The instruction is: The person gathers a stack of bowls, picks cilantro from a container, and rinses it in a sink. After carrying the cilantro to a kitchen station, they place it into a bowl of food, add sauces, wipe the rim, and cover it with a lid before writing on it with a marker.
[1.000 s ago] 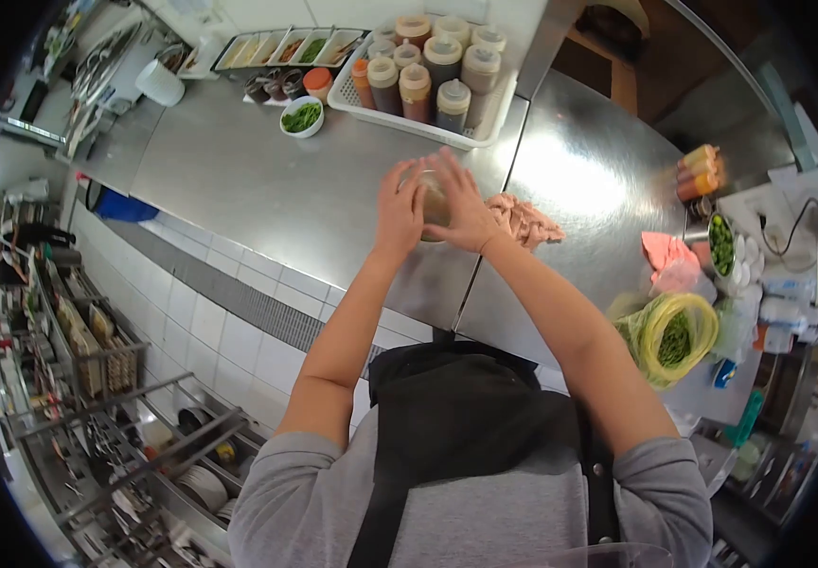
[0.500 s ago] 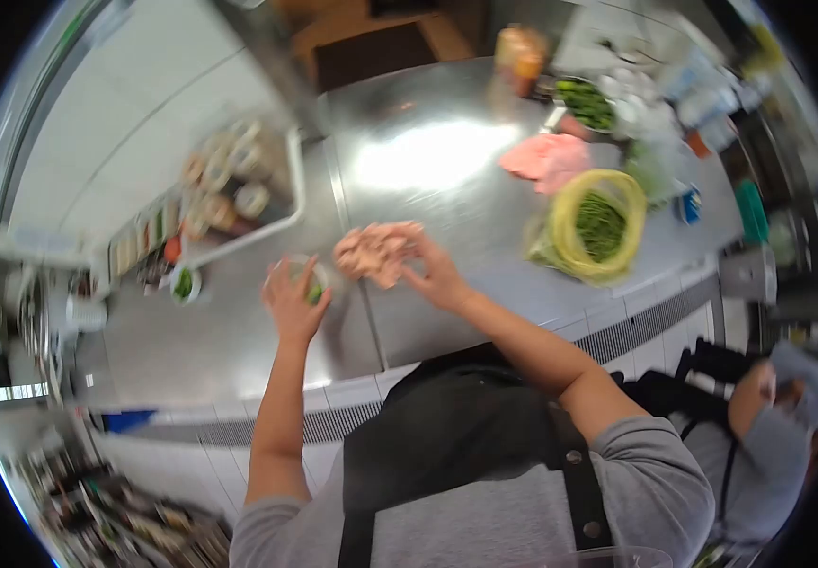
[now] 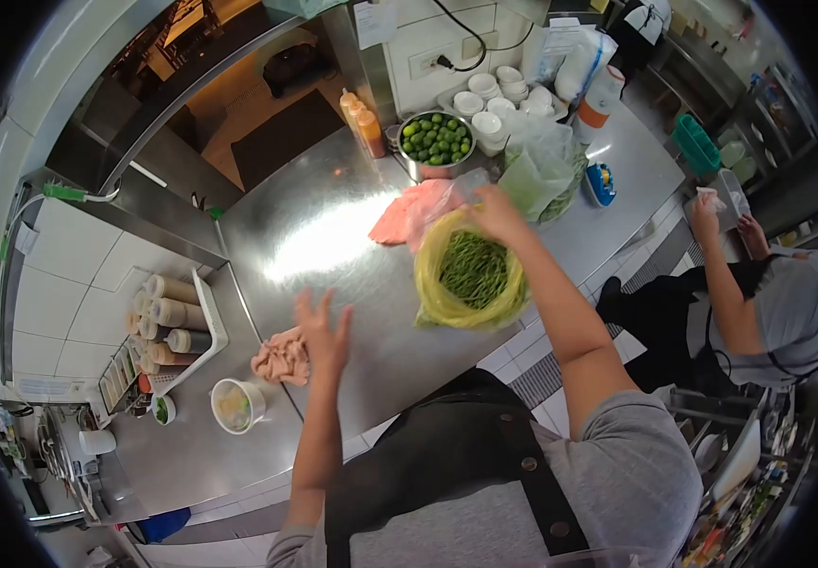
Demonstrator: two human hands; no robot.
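Observation:
My left hand (image 3: pixel 324 333) is over the steel counter with its fingers spread and nothing in them. Beside it lies a crumpled pale pink cloth (image 3: pixel 282 358). Close by, a white round tub (image 3: pixel 238 406) holds something pale and green. My right hand (image 3: pixel 501 218) is at the far rim of a yellow plastic bag (image 3: pixel 431 275), its fingers bent over the edge and partly hidden. Thin green beans or similar green stalks (image 3: pixel 472 272) fill this bag. A clear plastic bag (image 3: pixel 469 186) and a pink cloth (image 3: pixel 407 212) lie just past the fingers.
Behind stand a bowl of limes (image 3: pixel 435 140), sauce bottles (image 3: pixel 367 130), white cups (image 3: pixel 488 123) and a bag of greens (image 3: pixel 540 173). To the left is a bin of squeeze bottles (image 3: pixel 175 322). A co-worker (image 3: pixel 750 293) stands at the right, holding a container.
My right hand has let go of the pale pink cloth and moved right to the yellow bag. My left hand has left the white tub. The view has turned to the right.

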